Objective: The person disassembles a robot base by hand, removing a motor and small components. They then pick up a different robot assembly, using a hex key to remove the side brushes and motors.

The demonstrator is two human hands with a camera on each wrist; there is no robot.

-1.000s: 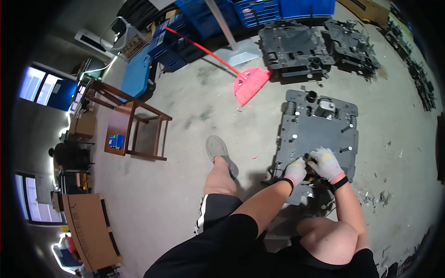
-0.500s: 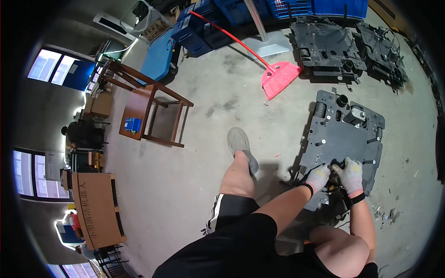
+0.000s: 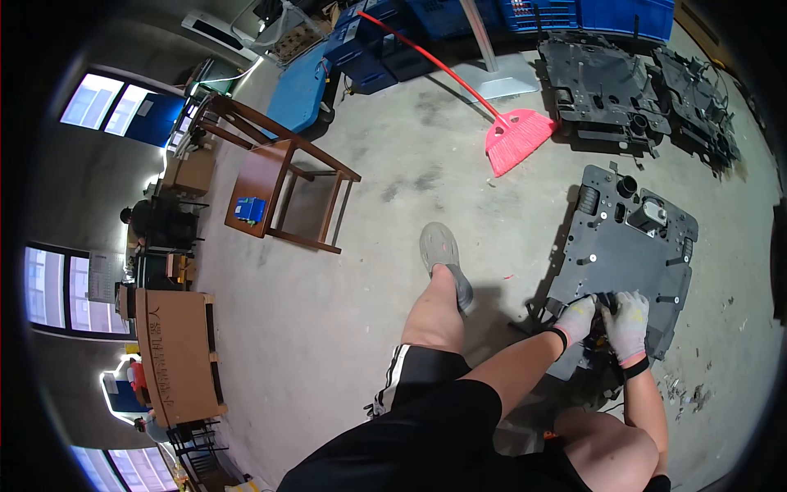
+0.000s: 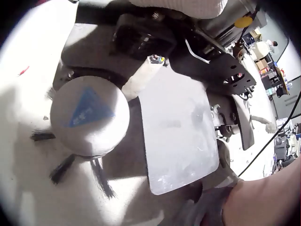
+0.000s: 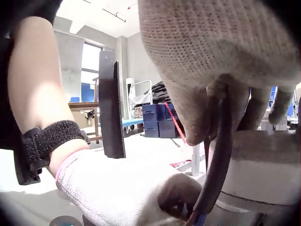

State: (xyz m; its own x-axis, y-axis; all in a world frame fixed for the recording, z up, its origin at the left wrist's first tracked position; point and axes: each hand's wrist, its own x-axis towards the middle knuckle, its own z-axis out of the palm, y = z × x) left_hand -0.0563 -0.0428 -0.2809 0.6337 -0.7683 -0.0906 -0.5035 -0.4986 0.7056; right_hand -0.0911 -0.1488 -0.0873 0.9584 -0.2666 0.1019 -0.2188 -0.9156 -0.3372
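On the floor lies a dark grey plate. Toward its near edge, the gloved left hand and right hand work close together, fingers bent. Near its far edge sit a black cylinder, at the left corner, and a silver block. Beyond, two dark units stand before blue crates. A red broom spreads its bristles left of them. At the left, a blue box rests near an edge of a chair. A grey shoe stands between chair and plate.
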